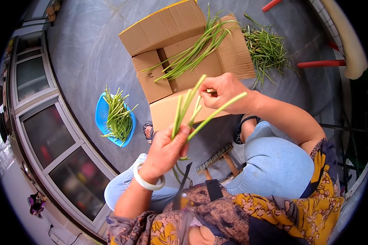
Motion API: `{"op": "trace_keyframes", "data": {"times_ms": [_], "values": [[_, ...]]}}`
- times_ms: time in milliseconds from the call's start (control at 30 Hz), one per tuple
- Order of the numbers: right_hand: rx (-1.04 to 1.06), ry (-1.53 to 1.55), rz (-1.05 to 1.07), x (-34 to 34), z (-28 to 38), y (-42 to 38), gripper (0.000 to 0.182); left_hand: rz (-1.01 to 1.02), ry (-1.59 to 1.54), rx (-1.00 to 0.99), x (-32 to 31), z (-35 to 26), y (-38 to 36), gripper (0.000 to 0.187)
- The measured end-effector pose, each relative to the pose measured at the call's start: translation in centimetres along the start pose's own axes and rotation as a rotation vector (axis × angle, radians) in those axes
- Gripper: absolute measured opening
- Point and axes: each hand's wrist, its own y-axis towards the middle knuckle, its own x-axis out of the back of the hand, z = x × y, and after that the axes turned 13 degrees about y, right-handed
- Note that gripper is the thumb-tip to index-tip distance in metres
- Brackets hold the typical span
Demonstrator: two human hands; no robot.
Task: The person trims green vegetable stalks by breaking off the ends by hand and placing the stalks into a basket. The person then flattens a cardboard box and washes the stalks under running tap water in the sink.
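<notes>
My left hand [166, 150], with a white bangle on its wrist, grips a small bunch of green stalks [185, 107] that fan upward. My right hand [225, 92] is just above and to the right, pinching the upper end of one pale stalk from that bunch. Both hands are held over a flattened cardboard box [180, 61] lying on the grey floor. A loose bundle of long green stalks [194, 51] lies across the cardboard.
A blue basket [103, 115] holding trimmed green stalks sits on the floor at left. A heap of thin green stalks [267, 49] lies past the box at right. A small wooden stool [218, 160] is between my knees. Glass doors [49, 134] run along the left; red legs [321, 63] at right.
</notes>
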Motion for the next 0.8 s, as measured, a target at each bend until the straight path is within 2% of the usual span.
{"op": "trace_keyframes", "data": {"times_ms": [100,167,233,267,433,567,600,700,733,767,800], "values": [[0.113,-0.140,-0.101,-1.1,-1.9,0.7,0.015,-0.055,0.043,0.019,-0.5,-0.3,0.3,0.030],[0.108,-0.088,-0.132,-0.4,-2.1,1.1,0.014,-0.106,0.012,0.051,0.0,-0.6,0.4,0.031],[0.118,-0.099,-0.209,1.2,-3.4,1.7,0.011,-0.122,0.038,0.015,0.1,-0.6,0.1,0.031],[0.051,-0.024,-0.251,2.4,-4.2,1.9,0.016,-0.132,0.035,0.007,0.1,-0.5,0.0,0.030],[0.049,-0.346,-0.517,9.3,-5.2,0.7,0.013,-0.125,-0.092,0.002,1.3,-0.4,0.1,0.030],[0.030,-0.418,-0.671,12.7,-7.7,-0.5,0.017,-0.079,-0.214,-0.009,1.9,-0.7,0.0,0.035],[-0.091,-0.447,-0.622,13.4,-8.0,-0.7,0.022,-0.070,-0.253,-0.019,2.0,-0.6,0.1,0.036],[0.022,-0.532,-0.586,14.2,-11.8,-1.2,0.038,-0.051,-0.324,-0.066,2.8,0.0,0.2,0.041],[-0.117,-0.531,-0.500,14.5,-12.0,-1.5,0.054,-0.060,-0.337,-0.084,3.0,-0.1,0.1,0.041],[-0.051,-0.556,-0.527,14.5,-13.0,-1.7,0.056,-0.072,-0.350,-0.100,3.3,-0.1,0.1,0.041],[0.054,-0.607,-0.565,14.6,-13.5,-1.6,0.047,-0.078,-0.356,-0.115,3.6,0.0,0.1,0.040]]}}
